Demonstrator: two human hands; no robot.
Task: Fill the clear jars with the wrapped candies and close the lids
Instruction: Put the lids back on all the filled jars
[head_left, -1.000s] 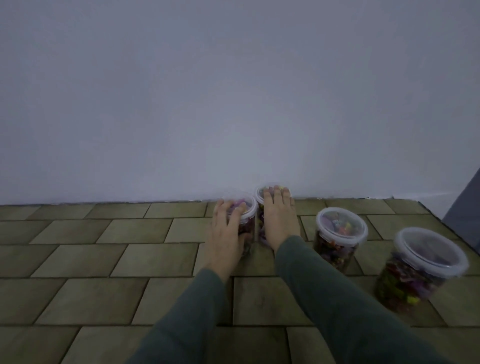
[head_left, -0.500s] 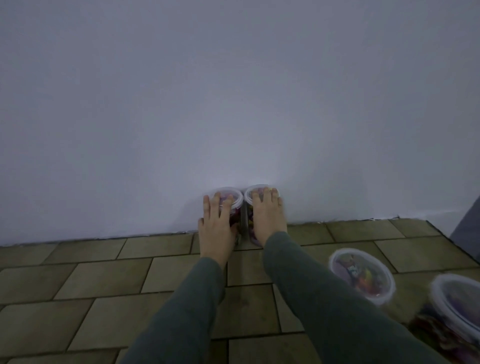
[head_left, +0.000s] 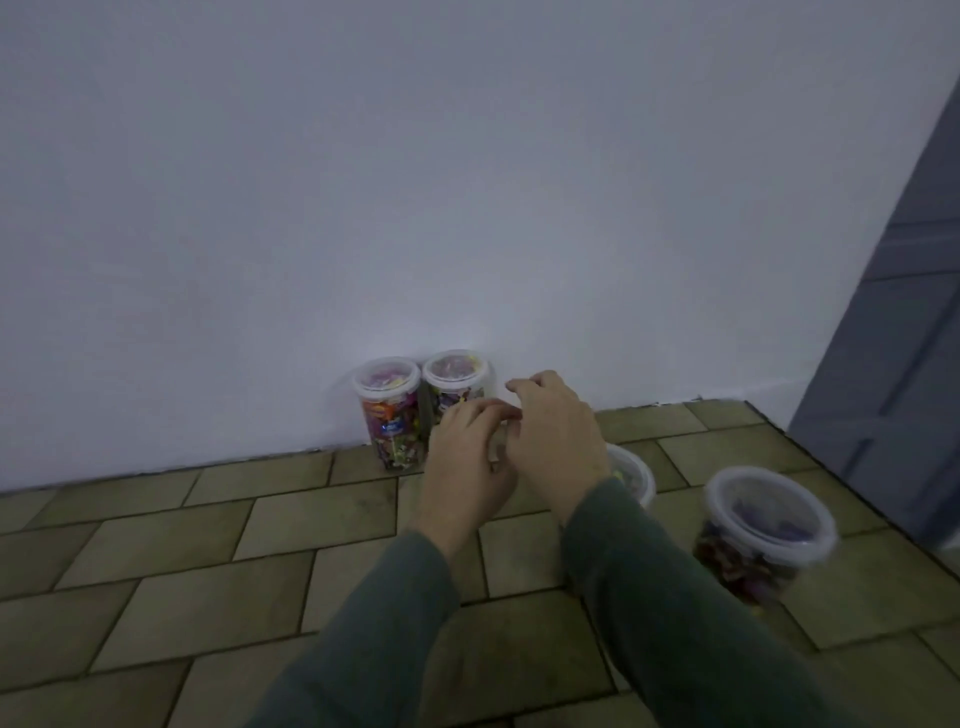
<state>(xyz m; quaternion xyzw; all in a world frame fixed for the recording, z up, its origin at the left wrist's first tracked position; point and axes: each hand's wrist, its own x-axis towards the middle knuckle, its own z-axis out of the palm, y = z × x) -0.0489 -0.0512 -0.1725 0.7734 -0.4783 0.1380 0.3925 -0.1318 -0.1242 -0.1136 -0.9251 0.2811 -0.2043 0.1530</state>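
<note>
Four clear jars (head_left: 390, 410) on the tiled floor (head_left: 156, 545), all candy-filled and lidded, two parked far against the wall (head_left: 363, 182), two near right; left hand (head_left: 470, 457) and right hand (head_left: 553, 436) loosely curled, holding nothing, so probably shifting those next.

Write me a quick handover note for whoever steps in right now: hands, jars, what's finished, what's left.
Left hand: loosely curled, holding nothing, no grip on any jar.
Right hand: the same, empty, just in front of the wall jars.
Two jars at the wall, left one and right one: side by side, full of candies, lids on.
Third jar: on the floor, partly hidden behind the right arm, lid on.
Fourth jar: nearest on the right, filled, lidded.
Done: all four visible jars appear filled and closed.
Left: nothing unfilled in view; perhaps line the two loose jars up at the wall.
</note>
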